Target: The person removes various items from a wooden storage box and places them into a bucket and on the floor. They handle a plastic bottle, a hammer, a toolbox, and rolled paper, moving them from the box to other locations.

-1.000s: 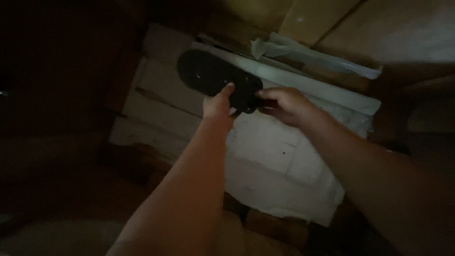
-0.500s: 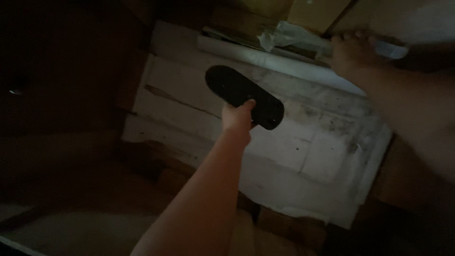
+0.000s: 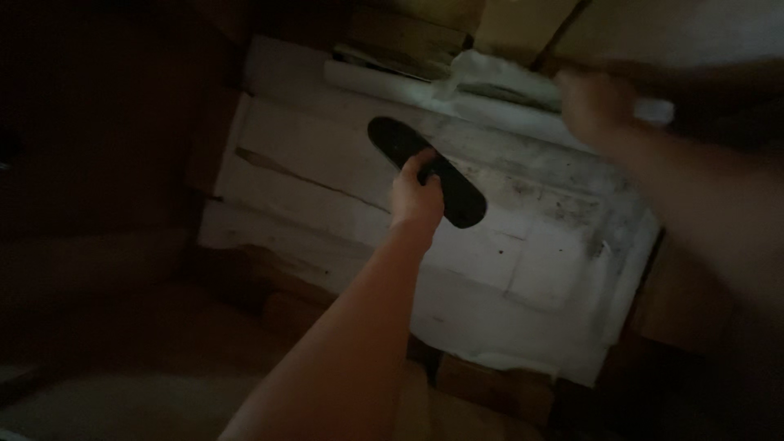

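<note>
My left hand (image 3: pixel 416 196) grips a flat black oval piece shaped like a shoe insole (image 3: pixel 425 167), holding it by its middle above a white, stained wooden board surface (image 3: pixel 327 171). My right hand (image 3: pixel 596 102) is blurred at the upper right, reaching over a crumpled clear plastic wrapper (image 3: pixel 490 77) and a white roll (image 3: pixel 384 82) along the board's far edge. Whether the right hand holds anything cannot be made out.
The scene is very dim. Dark brown wood (image 3: pixel 106 147) borders the white board on the left and below. Pale boards (image 3: pixel 637 33) lie beyond the far edge at the upper right.
My right hand let go of the black piece and moved up and right to the plastic wrapper. My left hand keeps the black piece, holding it over the white board.
</note>
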